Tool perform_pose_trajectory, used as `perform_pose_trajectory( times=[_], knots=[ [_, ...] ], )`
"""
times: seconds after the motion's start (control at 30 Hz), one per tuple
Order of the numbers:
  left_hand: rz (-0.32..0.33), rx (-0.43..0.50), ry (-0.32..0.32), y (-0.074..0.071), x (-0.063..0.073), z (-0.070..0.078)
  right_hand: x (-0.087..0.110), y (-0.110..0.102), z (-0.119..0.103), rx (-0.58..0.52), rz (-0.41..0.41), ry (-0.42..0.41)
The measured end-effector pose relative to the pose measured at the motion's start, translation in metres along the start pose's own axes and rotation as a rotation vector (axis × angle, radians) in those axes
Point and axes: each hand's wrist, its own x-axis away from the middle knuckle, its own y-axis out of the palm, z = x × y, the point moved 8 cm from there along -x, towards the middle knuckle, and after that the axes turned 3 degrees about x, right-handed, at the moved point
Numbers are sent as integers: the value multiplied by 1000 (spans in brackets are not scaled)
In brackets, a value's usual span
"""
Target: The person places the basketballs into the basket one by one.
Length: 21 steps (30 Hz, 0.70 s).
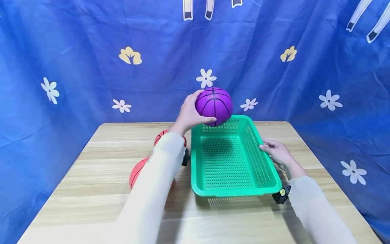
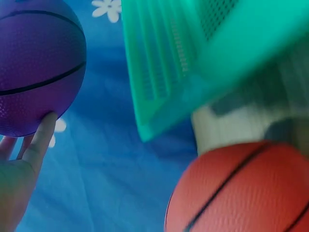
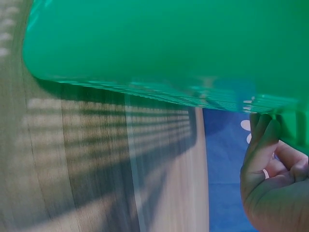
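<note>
Head view with both wrist views. The left hand (image 1: 189, 113) holds a small purple rubber basketball with black seams (image 1: 214, 106) in the air above the far left corner of a green perforated plastic basket (image 1: 231, 189), which stands on the light wooden desk (image 1: 91, 189). The fingers are curled round the ball's left side and the thumb lies under its lower front; in the left wrist view a fingertip (image 2: 44, 126) presses against the pebbled skin of the ball (image 2: 34, 67). The right hand (image 1: 275, 152) rests against the outside of the basket's right wall, fingers fairly straight along the rim; in the right wrist view its fingers (image 3: 263, 140) touch the underside of the basket's edge (image 3: 159, 43). Two orange rubber basketballs lie on the desk left of the basket, partly hidden by the left sleeve: one farther (image 1: 159, 135), one nearer (image 1: 136, 171). A blue cloth printed with flowers (image 1: 91, 67) hangs behind.

Handling, as judged: the purple ball looks light and slightly yielding, with a grained surface that should resist slipping; being round, it is best cupped from the side and below, as here. The basket looks light and somewhat flexible, best held at its rim.
</note>
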Motion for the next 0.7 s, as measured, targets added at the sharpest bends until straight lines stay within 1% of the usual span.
perform_pose_trajectory(
  times=[0.13, 0.27, 0.4, 0.53, 0.7],
  knots=[
    [-11, 11, -12, 23, -3, 1, 0, 0, 0, -24, -3, -8],
    [-24, 17, -28, 45, -6, 1, -2, -2, 0, -32, 11, -8],
    [-50, 41, -77, 65, -5, -2, -3, 0, 1, -19, 18, -3],
    [-72, 51, -124, 81, -2, -7, -4, 2, 1, -21, 14, 0],
    [-105, 53, -167, 100, 2, -15, -4, 2, 1, -66, 9, -5]
  ],
)
